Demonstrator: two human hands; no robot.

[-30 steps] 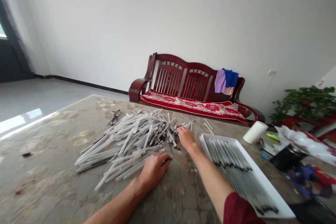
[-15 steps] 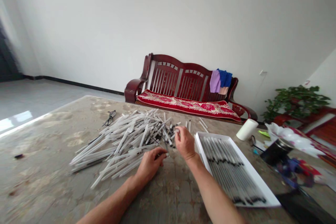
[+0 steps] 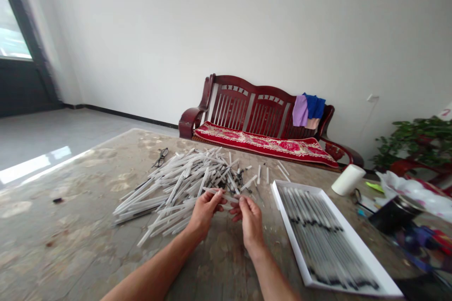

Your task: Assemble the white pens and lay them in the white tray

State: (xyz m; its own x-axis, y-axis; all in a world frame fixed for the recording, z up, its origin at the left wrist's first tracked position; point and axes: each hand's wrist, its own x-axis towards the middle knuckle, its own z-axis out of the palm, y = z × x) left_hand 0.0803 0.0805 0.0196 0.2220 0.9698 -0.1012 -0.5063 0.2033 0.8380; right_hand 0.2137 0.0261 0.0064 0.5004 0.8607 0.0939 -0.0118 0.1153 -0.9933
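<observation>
A pale, translucent pen barrel [image 3: 231,198] spans the gap between my two hands. My left hand [image 3: 206,209] pinches its left part between thumb and fingers, and my right hand [image 3: 249,216] has its fingertips closed on the other end. Just beyond and left of them lies a loose pile of white, translucent pen barrels [image 3: 176,188], with small black pieces [image 3: 221,178] mixed in at its right side. To the right, a white shallow box [image 3: 287,225] holds rows of clear pens [image 3: 325,240] with black ends.
Folded eyeglasses [image 3: 161,157] lie behind the pile on the table [image 3: 88,225]. A white roll [image 3: 348,179], a black cup [image 3: 395,214] and crumpled plastic [image 3: 416,193] stand or lie at the right. Beyond the table is a wooden bench [image 3: 254,113].
My right hand has come back from the pile's right edge toward my left hand, which has risen slightly. The pale barrel now shows between both. The view has turned a little left.
</observation>
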